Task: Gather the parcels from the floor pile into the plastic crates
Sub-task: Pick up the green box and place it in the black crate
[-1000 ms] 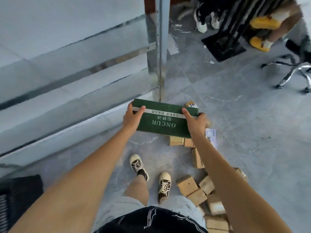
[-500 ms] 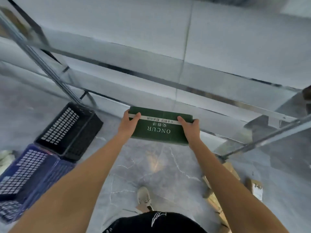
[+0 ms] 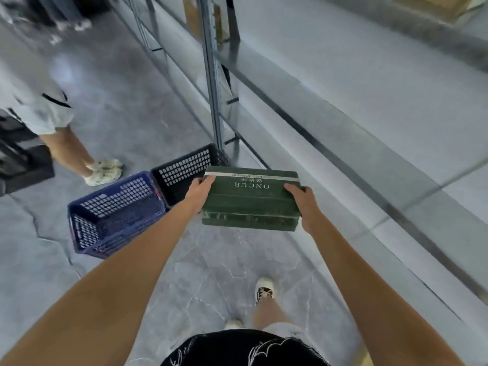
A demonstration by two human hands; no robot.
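- Green parcel point(image 3: 250, 200) held in mid-air at approx 12 o'clock from the body, printed face up, one end in each hand.
- Left hand point(image 3: 198, 192) grips the L end, thumb over the top edge, fingers under. Right hand point(image 3: 303, 200) does the same on the R end.
- Crates sit on the floor point(image 3: 211, 273) at 10–11 o'clock: blue crate point(image 3: 116, 215) nearer, black crate point(image 3: 184, 175) just behind it by the shelf post point(image 3: 211, 75). They touch or nearly so.
- Parcel's L end hangs near the black crate's rim, not inside yet.
- Both crates look empty through the mesh, but the interiors are dark, so can't be sure.
- Progress est.: early. This parcel is in transit, drop-off not done. The floor pile is out of view, so the remaining count is unknown.
- Another person point(image 3: 60, 133) stands at 10 o'clock, beyond the crates.
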